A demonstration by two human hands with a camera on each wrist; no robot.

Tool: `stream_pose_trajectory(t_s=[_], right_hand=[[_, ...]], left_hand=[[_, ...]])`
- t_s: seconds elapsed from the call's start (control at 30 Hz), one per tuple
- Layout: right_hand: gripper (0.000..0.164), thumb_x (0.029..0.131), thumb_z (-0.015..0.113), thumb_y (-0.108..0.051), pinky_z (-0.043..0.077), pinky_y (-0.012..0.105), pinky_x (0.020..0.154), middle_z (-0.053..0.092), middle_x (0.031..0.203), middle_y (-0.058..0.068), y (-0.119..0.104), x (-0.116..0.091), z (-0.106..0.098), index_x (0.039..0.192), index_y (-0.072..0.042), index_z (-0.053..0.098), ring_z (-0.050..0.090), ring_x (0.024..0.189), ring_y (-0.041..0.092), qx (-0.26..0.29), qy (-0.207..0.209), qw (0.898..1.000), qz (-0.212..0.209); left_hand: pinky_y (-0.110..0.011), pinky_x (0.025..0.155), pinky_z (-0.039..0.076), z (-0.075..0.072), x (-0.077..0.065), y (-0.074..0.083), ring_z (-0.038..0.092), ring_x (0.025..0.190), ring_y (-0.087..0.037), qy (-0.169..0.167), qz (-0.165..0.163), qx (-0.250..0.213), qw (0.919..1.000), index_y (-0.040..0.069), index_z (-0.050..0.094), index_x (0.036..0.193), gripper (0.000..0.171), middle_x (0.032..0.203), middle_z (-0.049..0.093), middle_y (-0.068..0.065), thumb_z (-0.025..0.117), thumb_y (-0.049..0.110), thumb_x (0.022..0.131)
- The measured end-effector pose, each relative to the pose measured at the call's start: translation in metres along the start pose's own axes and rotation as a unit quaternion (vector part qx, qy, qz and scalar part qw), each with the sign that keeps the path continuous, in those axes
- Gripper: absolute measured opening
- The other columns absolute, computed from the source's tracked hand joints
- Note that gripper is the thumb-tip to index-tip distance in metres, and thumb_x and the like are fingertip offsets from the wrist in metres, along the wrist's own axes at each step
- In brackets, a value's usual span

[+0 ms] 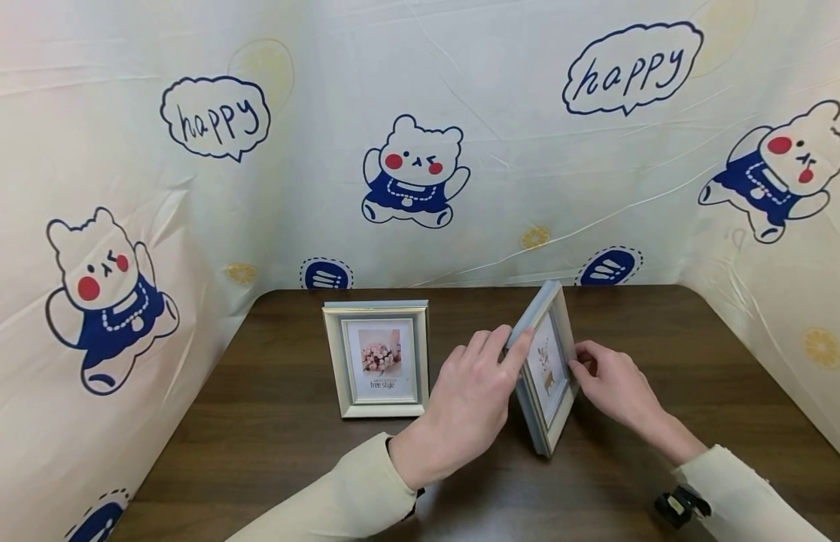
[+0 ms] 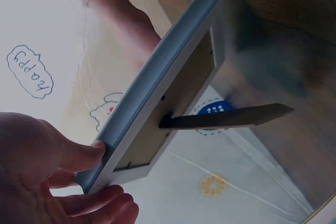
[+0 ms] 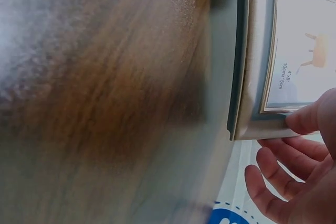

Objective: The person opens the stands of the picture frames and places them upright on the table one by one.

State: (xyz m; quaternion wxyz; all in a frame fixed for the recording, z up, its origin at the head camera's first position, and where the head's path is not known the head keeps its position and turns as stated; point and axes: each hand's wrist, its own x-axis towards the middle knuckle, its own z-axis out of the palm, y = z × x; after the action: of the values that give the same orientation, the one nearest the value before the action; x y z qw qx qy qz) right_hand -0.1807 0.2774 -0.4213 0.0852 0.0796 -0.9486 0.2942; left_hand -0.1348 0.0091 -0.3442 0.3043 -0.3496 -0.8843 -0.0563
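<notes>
A pale photo frame [image 1: 546, 365] with a deer picture stands turned sideways on the brown table, right of the middle. My left hand [image 1: 470, 395] grips its left edge near the top. In the left wrist view the thumb lies along the blue-grey side and the fingers are at the back. The back panel shows there, with a dark support leg [image 2: 226, 117] sticking out. My right hand [image 1: 616, 384] pinches the opposite edge. The right wrist view has its thumb on the front border and its fingers behind, partly hidden.
A second photo frame [image 1: 386, 410] with a pink flower picture stands upright left of my left hand. The wooden table [image 1: 257, 452] ends at a white printed cloth [image 1: 515, 165] behind and at the sides. A small black device [image 1: 680, 506] hangs by the right sleeve.
</notes>
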Motion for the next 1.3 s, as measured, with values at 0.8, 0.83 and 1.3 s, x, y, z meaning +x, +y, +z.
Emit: stream_pose_trajectory(t_s=[0.8, 0.83, 1.3], right_hand=[[0.021, 0.101, 0.07, -0.015, 0.051, 0.037, 0.062, 0.073, 0.097, 0.012, -0.002, -0.024, 0.001, 0.115, 0.0, 0.073, 0.062, 0.078, 0.023, -0.004, 0.058, 0.998, 0.033], [0.021, 0.101, 0.07, -0.015, 0.051, 0.037, 0.062, 0.073, 0.097, 0.012, -0.002, -0.026, 0.001, 0.114, 0.0, 0.073, 0.062, 0.078, 0.023, -0.004, 0.061, 0.998, 0.034], [0.014, 0.098, 0.074, -0.015, 0.051, 0.038, 0.062, 0.074, 0.091, 0.008, -0.004, -0.037, 0.003, 0.106, -0.003, 0.075, 0.065, 0.076, 0.021, -0.008, 0.087, 0.995, 0.046]], left_hand=[[-0.028, 0.06, 0.051, 0.007, 0.006, -0.02, 0.06, 0.087, -0.018, 0.009, -0.023, -0.069, 0.9973, 0.016, 0.06, 0.147, 0.054, 0.106, 0.065, -0.004, 0.079, 0.015, 0.096], [-0.027, 0.059, 0.05, 0.007, 0.006, -0.021, 0.06, 0.086, -0.018, 0.008, -0.024, -0.069, 0.9973, 0.016, 0.06, 0.147, 0.054, 0.105, 0.064, -0.004, 0.079, 0.014, 0.096], [-0.022, 0.059, 0.048, 0.012, 0.012, -0.03, 0.059, 0.088, -0.017, -0.027, -0.033, -0.074, 0.9964, 0.019, 0.057, 0.151, 0.068, 0.11, 0.063, -0.007, 0.08, 0.003, 0.089]])
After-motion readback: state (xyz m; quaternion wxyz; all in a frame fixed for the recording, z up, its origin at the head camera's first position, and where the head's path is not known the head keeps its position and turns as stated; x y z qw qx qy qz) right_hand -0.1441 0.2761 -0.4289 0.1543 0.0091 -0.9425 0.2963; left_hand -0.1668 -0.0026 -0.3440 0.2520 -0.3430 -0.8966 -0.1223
